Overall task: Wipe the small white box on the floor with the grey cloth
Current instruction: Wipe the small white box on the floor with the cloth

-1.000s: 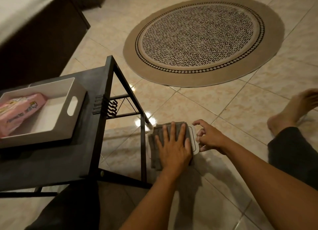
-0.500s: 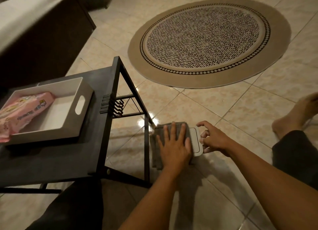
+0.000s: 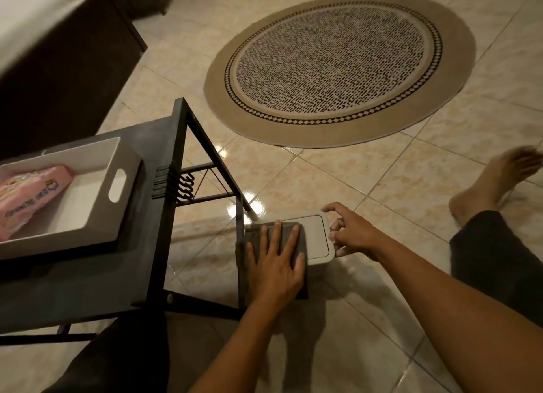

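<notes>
The small white box [image 3: 316, 236] sits on the tiled floor beside the leg of a black table. The grey cloth [image 3: 254, 231] lies folded over its left part and hangs down toward me. My left hand [image 3: 274, 264] presses flat on the cloth, fingers spread. My right hand [image 3: 351, 234] holds the box by its right edge with curled fingers. The right half of the lid is uncovered.
The black side table [image 3: 141, 245] stands directly left of the box and carries a white tray [image 3: 126, 154] with a pink wipes pack [image 3: 29, 192]. A round patterned rug [image 3: 338, 69] lies beyond. My bare foot [image 3: 493, 184] rests at the right, and dark furniture [image 3: 58, 54] stands at the upper left.
My left hand has slid the cloth leftward and toward me across the lid, uncovering more of the box. My right hand has stayed at the box's right edge.
</notes>
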